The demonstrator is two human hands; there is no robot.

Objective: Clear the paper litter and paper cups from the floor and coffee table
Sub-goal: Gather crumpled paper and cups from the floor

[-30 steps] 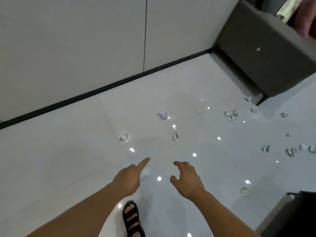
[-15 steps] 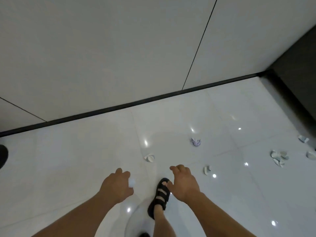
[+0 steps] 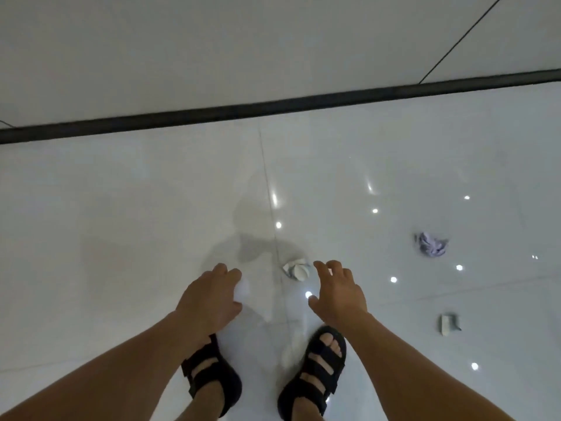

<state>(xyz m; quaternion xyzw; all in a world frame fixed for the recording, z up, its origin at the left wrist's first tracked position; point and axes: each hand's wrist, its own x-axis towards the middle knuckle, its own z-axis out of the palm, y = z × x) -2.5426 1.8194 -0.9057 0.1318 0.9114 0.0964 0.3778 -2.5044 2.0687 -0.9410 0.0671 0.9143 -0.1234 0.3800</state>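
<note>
Our left hand (image 3: 209, 299) curls round one white wad (image 3: 243, 288); our right hand (image 3: 337, 293), fingers spread and empty, hovers beside the centre scrap (image 3: 296, 270). Much seems left: at right, a lilac wad (image 3: 431, 247) and a flat piece (image 3: 447, 324) lie uncollected.

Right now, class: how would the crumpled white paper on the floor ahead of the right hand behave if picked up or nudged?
The crumpled white paper looks thin and creased, so probably very light and easily squashed, like the paper wad the left hand grips. On the glossy floor a nudge would likely make it skid, not roll.
</note>
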